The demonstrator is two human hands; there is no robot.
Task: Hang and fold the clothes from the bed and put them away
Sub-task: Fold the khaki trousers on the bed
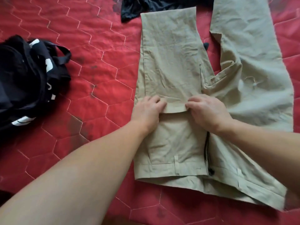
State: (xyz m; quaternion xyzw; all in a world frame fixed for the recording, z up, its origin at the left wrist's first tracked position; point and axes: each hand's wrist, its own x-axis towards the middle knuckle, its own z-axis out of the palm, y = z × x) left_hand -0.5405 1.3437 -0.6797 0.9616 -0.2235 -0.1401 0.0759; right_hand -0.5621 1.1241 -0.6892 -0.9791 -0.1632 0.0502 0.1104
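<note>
Beige trousers [172, 62] lie flat on the red quilted bedspread [100, 46], waistband toward me. The left leg is folded back on itself, its hem lying across the thigh; the right leg stretches away to the upper right. My left hand [148, 111] pinches the left corner of that hem. My right hand [209, 109] pinches its right corner, thumb and fingers closed on the cloth. A black button and the open fly show near the waistband.
A heap of black clothes with white stripes [27, 78] sits at the left edge of the bed. Another dark garment [146, 7] lies at the top, just beyond the folded leg. Bare bedspread stretches between the heap and the trousers.
</note>
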